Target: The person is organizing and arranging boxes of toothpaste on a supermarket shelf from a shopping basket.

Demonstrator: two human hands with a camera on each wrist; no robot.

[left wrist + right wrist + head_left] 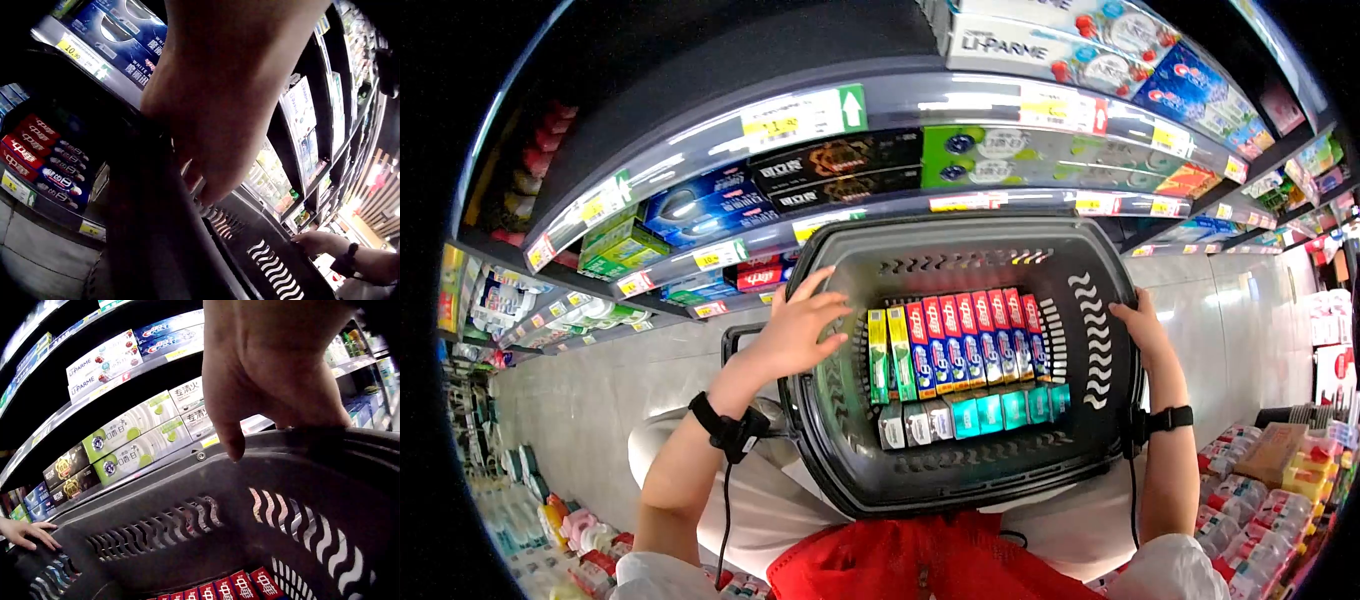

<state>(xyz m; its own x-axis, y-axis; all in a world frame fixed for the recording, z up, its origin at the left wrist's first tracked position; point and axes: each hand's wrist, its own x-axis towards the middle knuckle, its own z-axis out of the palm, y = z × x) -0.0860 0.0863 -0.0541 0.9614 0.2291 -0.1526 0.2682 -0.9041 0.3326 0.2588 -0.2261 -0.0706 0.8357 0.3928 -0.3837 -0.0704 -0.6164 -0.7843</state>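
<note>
A black shopping basket (990,480) sits over the person's lap. Inside, a row of red-and-blue toothpaste boxes (970,345) stands beside green-and-yellow boxes (890,355). Nearer the person is a row of teal boxes (1003,410) and grey-white boxes (915,425). Spread fingers of the left hand (800,325) lie over the basket's left rim, holding no box; the right wrist view also shows that hand (28,534) with fairly straight fingers. Gripping the right rim is the right hand (1145,335); in the right wrist view its thumb (230,440) hooks over the inner side, the other fingers mostly hidden.
Ahead stand store shelves with price tags (795,120) and boxed toothpaste, among them black boxes (840,165) and green boxes (975,155). Grey tiled floor (590,380) shows left of the basket. Packaged goods (1250,510) are stacked at the lower right.
</note>
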